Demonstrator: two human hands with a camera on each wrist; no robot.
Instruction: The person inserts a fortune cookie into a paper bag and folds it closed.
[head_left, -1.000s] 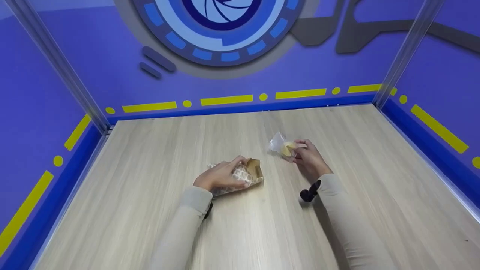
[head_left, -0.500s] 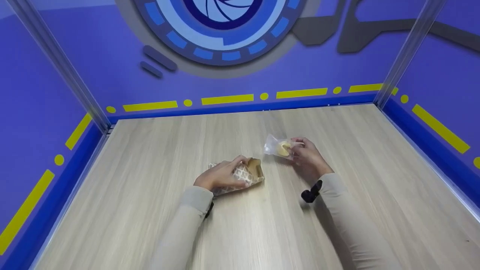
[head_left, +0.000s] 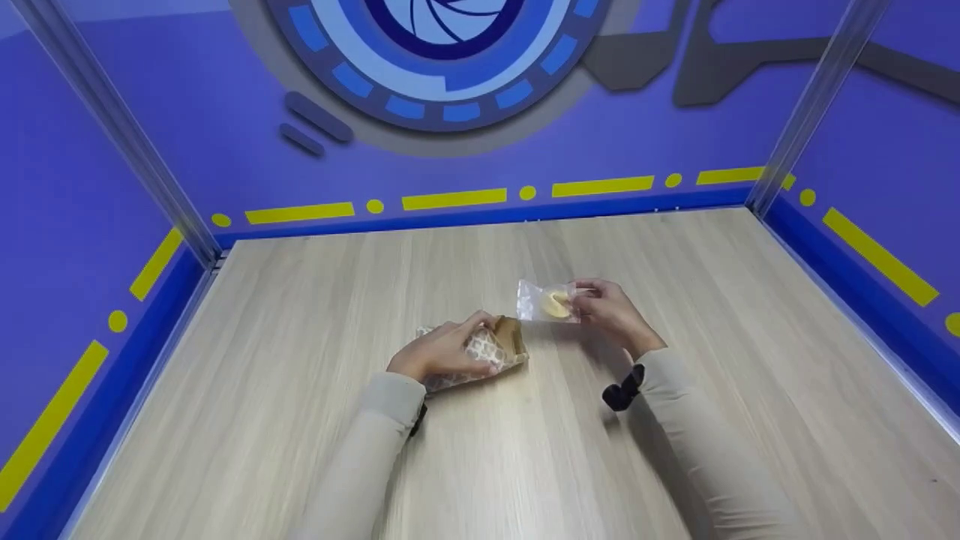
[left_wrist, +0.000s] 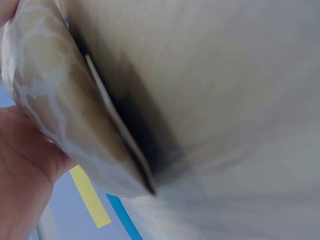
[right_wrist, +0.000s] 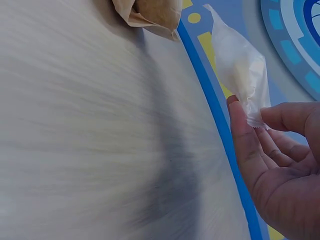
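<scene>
A brown paper bag [head_left: 486,347] with a white giraffe-like pattern lies on its side, its open mouth facing right. My left hand [head_left: 442,351] grips it from above, thumb on the near side and fingers on the far side. In the left wrist view the patterned bag [left_wrist: 65,100] is seen close up along its folded edge. To the right, my right hand [head_left: 611,311] pinches the end of a clear wrapper holding a fortune cookie [head_left: 556,304]. In the right wrist view, thumb and fingers squeeze the wrapper's crimped end; the cookie [right_wrist: 245,75] looks blurred through the film. The bag's inside is hidden.
Both hands are over a light wood-grain table [head_left: 300,300]. Blue panels [head_left: 187,112] with yellow dashes stand along its back and sides. A black wrist device [head_left: 622,388] sits on the right cuff.
My right hand has shifted slightly left, bringing the wrapped fortune cookie closer to the bag's mouth and turning its wrapper more level. My left hand and the bag have stayed put.
</scene>
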